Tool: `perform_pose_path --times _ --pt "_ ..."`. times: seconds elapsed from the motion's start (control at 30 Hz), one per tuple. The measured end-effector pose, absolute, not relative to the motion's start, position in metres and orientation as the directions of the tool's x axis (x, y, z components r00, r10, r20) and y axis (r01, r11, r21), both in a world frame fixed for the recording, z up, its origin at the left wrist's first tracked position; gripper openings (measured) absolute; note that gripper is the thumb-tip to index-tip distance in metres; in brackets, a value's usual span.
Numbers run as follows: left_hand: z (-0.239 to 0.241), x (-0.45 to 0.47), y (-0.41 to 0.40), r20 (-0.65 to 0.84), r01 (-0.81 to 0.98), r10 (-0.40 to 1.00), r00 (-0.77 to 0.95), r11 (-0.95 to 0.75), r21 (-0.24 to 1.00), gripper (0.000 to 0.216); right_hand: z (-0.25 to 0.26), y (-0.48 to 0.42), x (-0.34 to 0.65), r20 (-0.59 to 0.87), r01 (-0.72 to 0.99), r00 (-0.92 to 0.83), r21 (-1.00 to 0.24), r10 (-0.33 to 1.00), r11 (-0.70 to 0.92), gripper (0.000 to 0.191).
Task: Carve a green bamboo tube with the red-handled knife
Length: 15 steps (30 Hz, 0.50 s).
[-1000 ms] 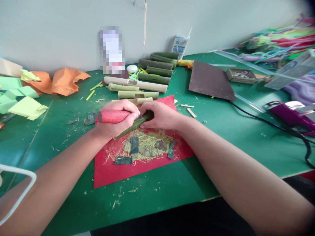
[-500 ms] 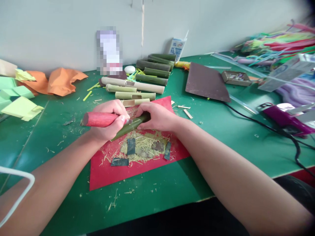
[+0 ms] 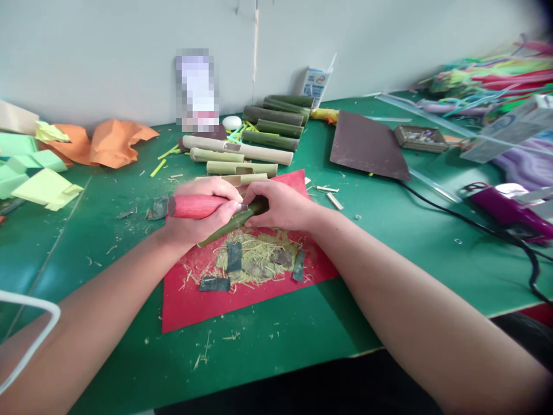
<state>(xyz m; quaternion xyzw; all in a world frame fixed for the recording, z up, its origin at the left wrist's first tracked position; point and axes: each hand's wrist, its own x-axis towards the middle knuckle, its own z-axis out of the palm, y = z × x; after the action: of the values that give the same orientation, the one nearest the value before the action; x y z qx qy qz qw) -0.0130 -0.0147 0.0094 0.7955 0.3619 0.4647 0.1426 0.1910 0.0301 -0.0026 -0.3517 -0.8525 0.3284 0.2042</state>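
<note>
L hand (image 3: 194, 226) clamped on 1 red-handled tool (image 3: 199, 206), R hand (image 3: 280, 204) gripping 1 bamboo tube (image 3: 225, 229); tool prob. touching it.

On the surface (image 3: 242, 346) lies a sheet (image 3: 190, 314), shavings (image 3: 263, 262) on it before a tube (image 3: 220, 230). Other tubes (image 3: 268, 154) lie behind, then a carton (image 3: 316, 85) near the wall (image 3: 129, 52). Folded paper (image 3: 43, 187) lies far left; a board (image 3: 369, 147) lies right, a tray (image 3: 425, 147) just right of it.

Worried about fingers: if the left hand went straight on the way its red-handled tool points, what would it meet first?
The left hand would likely bring the tool onto the green bamboo tube first, then the right hand gripping it; tip depth is unclear.
</note>
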Motion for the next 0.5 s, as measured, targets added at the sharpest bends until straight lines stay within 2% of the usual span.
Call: perform_pose_path --times 0.37,0.5 --pt "0.0101 -0.0132 -0.0153 0.629 0.452 0.708 0.322 -0.698 0.555 0.008 -0.0048 0.0317 0.1911 0.121 0.467 -0.665 -0.703 0.737 0.537 0.031" --pt "0.0098 -0.0120 -0.0144 0.633 0.403 0.695 0.341 -0.716 0.569 0.007 -0.0053 0.0320 0.1913 0.132 0.453 -0.668 -0.708 0.732 0.541 0.030"
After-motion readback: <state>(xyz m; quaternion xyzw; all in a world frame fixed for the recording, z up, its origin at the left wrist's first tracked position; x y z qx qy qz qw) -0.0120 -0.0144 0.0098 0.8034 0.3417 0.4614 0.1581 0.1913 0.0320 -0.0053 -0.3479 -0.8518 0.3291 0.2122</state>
